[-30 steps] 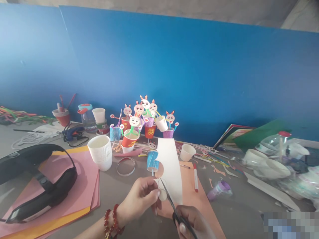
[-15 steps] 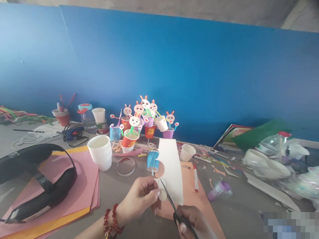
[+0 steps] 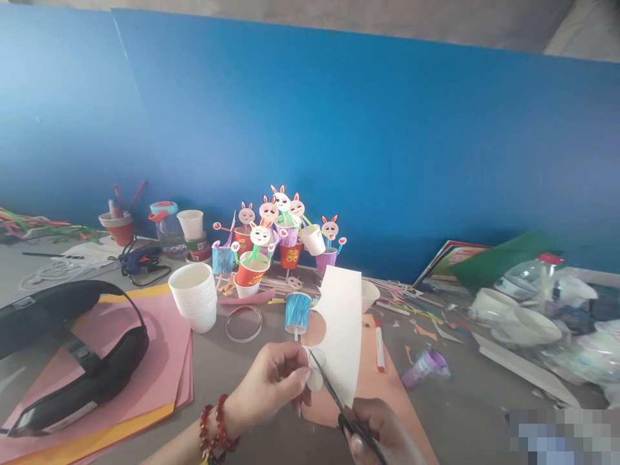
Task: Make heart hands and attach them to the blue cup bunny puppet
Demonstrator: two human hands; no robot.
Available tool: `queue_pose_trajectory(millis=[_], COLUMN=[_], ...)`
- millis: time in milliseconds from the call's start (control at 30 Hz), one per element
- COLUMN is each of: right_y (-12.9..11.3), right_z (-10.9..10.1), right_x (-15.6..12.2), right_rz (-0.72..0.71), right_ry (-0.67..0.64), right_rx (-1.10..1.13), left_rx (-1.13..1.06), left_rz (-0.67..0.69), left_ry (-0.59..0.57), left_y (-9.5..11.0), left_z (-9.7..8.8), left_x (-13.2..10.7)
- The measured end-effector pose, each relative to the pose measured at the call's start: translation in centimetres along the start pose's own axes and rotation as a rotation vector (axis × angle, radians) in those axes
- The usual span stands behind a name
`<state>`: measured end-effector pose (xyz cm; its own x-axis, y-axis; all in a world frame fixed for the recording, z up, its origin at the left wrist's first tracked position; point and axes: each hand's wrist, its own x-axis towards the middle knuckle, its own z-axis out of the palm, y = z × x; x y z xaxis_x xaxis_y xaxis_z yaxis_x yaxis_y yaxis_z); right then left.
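My left hand (image 3: 274,382), with a red bead bracelet on the wrist, is closed in a pinch on the lower left edge of a white paper strip (image 3: 341,326) that stands upright over the table. My right hand (image 3: 382,436) at the bottom edge is closed on black scissors (image 3: 334,400), whose blades point up and left into the paper beside my left fingertips, next to a small round paper piece. A curved notch is cut out of the strip's left edge. A blue cup on a stick (image 3: 297,312) stands just behind the paper.
A stack of white cups (image 3: 194,297) and a cluster of bunny-face cup crafts (image 3: 276,239) stand behind. Pink and orange paper sheets (image 3: 159,361), a black headset (image 3: 72,361), a tape ring (image 3: 243,323), a red marker (image 3: 379,344), a glue gun (image 3: 140,258) and clutter at right (image 3: 523,316) lie about.
The top of the paper strip has tilted to the right, turning slightly in my left hand. The scissors and both hands have stayed almost where they were.
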<state>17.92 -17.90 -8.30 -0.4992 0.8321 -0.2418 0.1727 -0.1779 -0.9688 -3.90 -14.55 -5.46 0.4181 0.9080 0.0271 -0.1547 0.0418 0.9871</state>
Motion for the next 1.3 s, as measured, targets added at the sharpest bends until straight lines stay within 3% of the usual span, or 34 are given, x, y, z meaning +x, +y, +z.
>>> queue_pose_trajectory(millis=[300, 567, 800, 933, 1300], right_y=[0.0, 2.3, 1.2, 1.7, 1.6], right_z=[-0.2, 0.0, -0.1, 0.0, 0.5], right_x=[0.0, 0.7, 0.3, 0.6, 1.1], right_rz=[-0.011, -0.050, -0.080, -0.109, -0.055], right_ry=[-0.004, 0.043, -0.005, 0.001, 0.040], right_rx=[-0.031, 0.033, 0.008, 0.004, 0.035], left_rx=[-0.011, -0.013, -0.016, -0.012, 0.069], left_rz=[0.005, 0.025, 0.019, 0.022, 0.028], left_ry=[0.000, 0.027, 0.045, 0.055, 0.098], left_y=[-0.3, -0.3, -0.3, -0.5, -0.9], left_z=[-0.1, -0.1, -0.1, -0.2, 0.3], left_x=[0.0, 0.0, 0.0, 0.2, -0.1])
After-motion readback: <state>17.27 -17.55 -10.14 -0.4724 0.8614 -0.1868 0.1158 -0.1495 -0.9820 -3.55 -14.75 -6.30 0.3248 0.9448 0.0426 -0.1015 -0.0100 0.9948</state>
